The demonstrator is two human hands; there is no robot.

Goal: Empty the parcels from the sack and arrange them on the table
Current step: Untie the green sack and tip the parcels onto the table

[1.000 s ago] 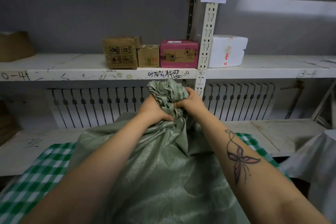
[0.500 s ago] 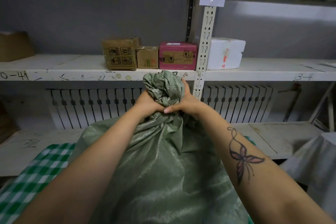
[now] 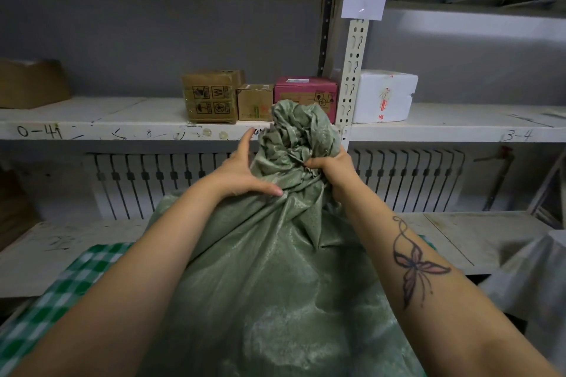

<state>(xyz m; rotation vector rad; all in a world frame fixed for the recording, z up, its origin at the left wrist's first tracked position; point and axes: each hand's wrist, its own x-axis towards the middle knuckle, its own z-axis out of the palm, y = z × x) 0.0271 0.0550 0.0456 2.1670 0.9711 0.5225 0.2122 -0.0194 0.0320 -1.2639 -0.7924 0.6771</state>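
Observation:
A large green woven sack (image 3: 269, 278) stands upright in front of me on a table with a green-and-white checked cloth (image 3: 61, 291). Its bunched, twisted neck (image 3: 300, 135) rises at the top centre. My right hand (image 3: 330, 167) is clenched around the neck from the right. My left hand (image 3: 245, 173) rests against the neck's left side, fingers spread and thumb along the fabric, not gripping. The sack's contents are hidden.
A white metal shelf (image 3: 122, 128) runs behind the sack, bearing two brown boxes (image 3: 211, 95), a pink box (image 3: 306, 90) and a white foam box (image 3: 386, 95). A lower shelf board (image 3: 459, 236) lies behind the table. A pale sack (image 3: 533, 278) sits at right.
My left hand has let go of the sack's neck and spread open against it. The right hand keeps its grip, and the bunched top has loosened and fanned out.

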